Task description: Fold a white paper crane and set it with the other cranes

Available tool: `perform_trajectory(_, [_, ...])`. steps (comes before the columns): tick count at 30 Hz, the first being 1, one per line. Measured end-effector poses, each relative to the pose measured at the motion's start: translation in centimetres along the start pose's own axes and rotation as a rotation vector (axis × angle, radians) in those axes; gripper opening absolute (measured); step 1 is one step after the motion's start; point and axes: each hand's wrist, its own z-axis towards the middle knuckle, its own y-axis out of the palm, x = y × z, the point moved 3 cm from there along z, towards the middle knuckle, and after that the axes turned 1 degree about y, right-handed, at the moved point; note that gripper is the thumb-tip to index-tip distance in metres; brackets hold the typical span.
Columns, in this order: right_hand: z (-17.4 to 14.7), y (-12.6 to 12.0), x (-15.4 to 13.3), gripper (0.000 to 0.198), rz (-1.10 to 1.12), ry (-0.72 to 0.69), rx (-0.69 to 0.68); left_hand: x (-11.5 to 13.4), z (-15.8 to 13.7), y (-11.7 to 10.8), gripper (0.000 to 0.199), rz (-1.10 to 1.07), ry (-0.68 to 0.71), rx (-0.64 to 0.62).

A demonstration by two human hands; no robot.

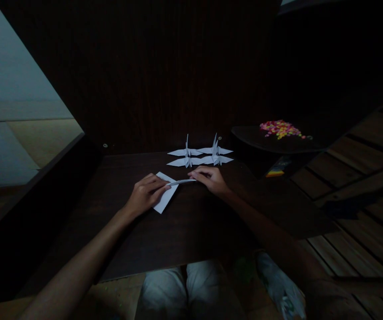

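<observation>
A narrow folded piece of white paper (180,182) stretches between my two hands, just above the dark table. My left hand (148,191) pinches its left end between thumb and fingers. The tip on the right is held in the closed fingers of my right hand (209,178). Beneath my left hand lies a flat white sheet of paper (163,203), partly covered by the fingers. Right behind my hands stand several folded white paper cranes (187,161), set close together in two rows with their wings spread.
On a dark rounded shelf (254,138) at the right sits a pile of small colourful pieces (281,129). A dark board (144,89) rises behind the table (164,244). A raised side panel (44,195) borders the left. Below right, a plastic bag (280,284) rests near my legs.
</observation>
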Motion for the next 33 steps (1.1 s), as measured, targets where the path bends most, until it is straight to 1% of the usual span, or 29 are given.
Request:
perform_trajectory(3, [0.1, 0.7, 0.6, 0.021, -0.136, 0.003, -0.163, -0.2, -0.2, 0.5, 0.020, 0.017, 0.059, -0.132])
perform_trajectory(6, [-0.1, 1.5, 1.3, 0.019, -0.220, -0.024, -0.326, -0.6, -0.4, 1.2, 0.021, 0.012, 0.071, -0.233])
perform_trajectory(9, [-0.3, 1.9, 1.6, 0.016, -0.278, -0.062, -0.401, -0.9, -0.6, 1.7, 0.022, -0.008, 0.039, -0.317])
perform_trajectory(11, [-0.4, 2.1, 1.7, 0.015, -0.293, -0.072, -0.418, -1.0, -0.6, 1.9, 0.023, -0.026, 0.022, -0.351])
perform_trajectory(13, [-0.4, 2.3, 1.6, 0.015, -0.302, -0.075, -0.414, -1.0, -0.6, 2.0, 0.023, -0.040, 0.015, -0.359])
perform_trajectory(18, [-0.5, 2.5, 1.2, 0.016, -0.342, -0.089, -0.375, -1.2, -0.4, 2.2, 0.021, -0.050, -0.004, -0.329])
perform_trajectory(24, [-0.6, 2.8, 0.9, 0.016, -0.340, -0.111, -0.386, -1.9, -0.3, 2.6, 0.019, -0.084, -0.035, -0.303])
perform_trajectory(27, [-0.6, 3.0, 1.2, 0.016, -0.319, -0.120, -0.385, -2.0, -0.2, 2.7, 0.018, -0.091, -0.021, -0.287])
perform_trajectory(33, [-0.5, 3.5, 2.2, 0.014, -0.316, -0.093, -0.378, -1.9, -0.2, 2.7, 0.019, -0.100, -0.002, -0.285])
